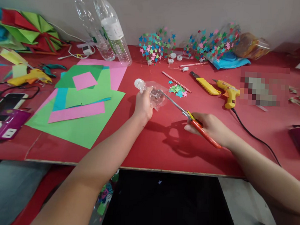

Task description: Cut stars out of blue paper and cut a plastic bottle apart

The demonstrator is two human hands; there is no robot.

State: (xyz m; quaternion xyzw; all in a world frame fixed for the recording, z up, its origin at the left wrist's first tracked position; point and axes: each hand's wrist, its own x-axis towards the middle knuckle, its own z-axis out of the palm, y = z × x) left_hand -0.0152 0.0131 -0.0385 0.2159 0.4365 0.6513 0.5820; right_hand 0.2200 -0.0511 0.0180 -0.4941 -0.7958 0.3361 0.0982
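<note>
My left hand [144, 104] is wrapped round the cut top part of a clear plastic bottle [158, 96], whose white cap [139, 84] points to the upper left. In my right hand [209, 127] is a pair of scissors [201, 131] with orange and yellow handles. Its blades reach up and left to the edge of the bottle piece; whether they are biting into the plastic I cannot tell. Just behind the bottle piece lies a small heap of paper stars [178, 90] in green, blue and pink, with a patterned stick [176, 81] beside it.
A yellow box cutter [205, 84] and a yellow glue gun [228, 93] with a black cord lie to the right. Coloured paper sheets [88, 132] cover the left. Clear bottles [116, 33] and star-covered clear shapes [153, 47] stand along the wall. The red table's front edge [147, 169] is near me.
</note>
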